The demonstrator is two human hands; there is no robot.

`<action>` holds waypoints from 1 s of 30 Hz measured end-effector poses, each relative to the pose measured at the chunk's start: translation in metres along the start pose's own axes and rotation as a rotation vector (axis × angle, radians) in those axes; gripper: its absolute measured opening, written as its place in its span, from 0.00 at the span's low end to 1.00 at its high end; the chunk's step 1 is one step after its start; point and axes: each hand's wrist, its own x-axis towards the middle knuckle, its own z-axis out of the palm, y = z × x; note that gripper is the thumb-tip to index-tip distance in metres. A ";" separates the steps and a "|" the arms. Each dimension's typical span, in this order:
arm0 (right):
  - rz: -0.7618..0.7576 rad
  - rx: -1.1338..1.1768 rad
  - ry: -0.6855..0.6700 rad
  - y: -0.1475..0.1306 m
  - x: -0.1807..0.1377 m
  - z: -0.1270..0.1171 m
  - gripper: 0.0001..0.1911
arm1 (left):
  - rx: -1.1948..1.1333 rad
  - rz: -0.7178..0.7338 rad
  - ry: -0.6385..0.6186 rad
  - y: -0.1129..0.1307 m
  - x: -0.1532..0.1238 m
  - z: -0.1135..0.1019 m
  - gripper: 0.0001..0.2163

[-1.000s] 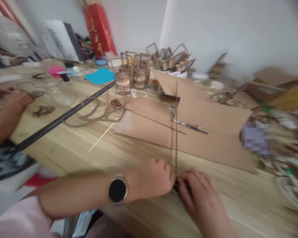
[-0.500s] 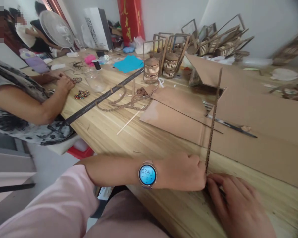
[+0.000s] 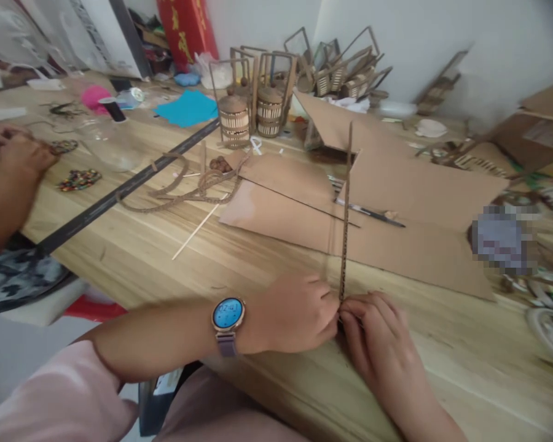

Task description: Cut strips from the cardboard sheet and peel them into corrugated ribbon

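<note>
A narrow strip of corrugated cardboard (image 3: 345,227) stands up on edge from between my hands, its far end over the cardboard sheet. My left hand (image 3: 299,313), with a watch (image 3: 228,314) on the wrist, is closed around the strip's near end. Pinched at the same end from the other side is my right hand (image 3: 378,331), its fingertips touching the left fist. The fingers hide the strip's lower end. Just beyond lies a large flat cardboard sheet (image 3: 396,264), with a dark, slim cutter-like tool (image 3: 373,213) on it.
Small slatted lanterns (image 3: 234,120) stand at the back, more piled behind them. Curled brown strips (image 3: 184,193) and a thin stick (image 3: 198,230) lie left of the cardboard. Another person's hand (image 3: 27,153) is at the far left, near colourful beads (image 3: 79,179) and a glass jar (image 3: 115,150).
My view has swung to the right, so the table's contents appear farther left and more of its right side shows. Both hands keep hold of the strip's near end.
</note>
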 end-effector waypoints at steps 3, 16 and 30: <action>0.025 0.025 -0.021 -0.003 0.000 0.000 0.07 | -0.051 -0.072 -0.032 0.002 -0.002 -0.003 0.09; 0.104 0.145 0.012 -0.001 -0.002 -0.006 0.05 | -0.164 -0.071 0.000 -0.002 -0.004 -0.009 0.11; 0.088 0.155 0.124 -0.008 0.003 -0.018 0.09 | -0.283 0.035 0.146 -0.003 -0.006 -0.008 0.14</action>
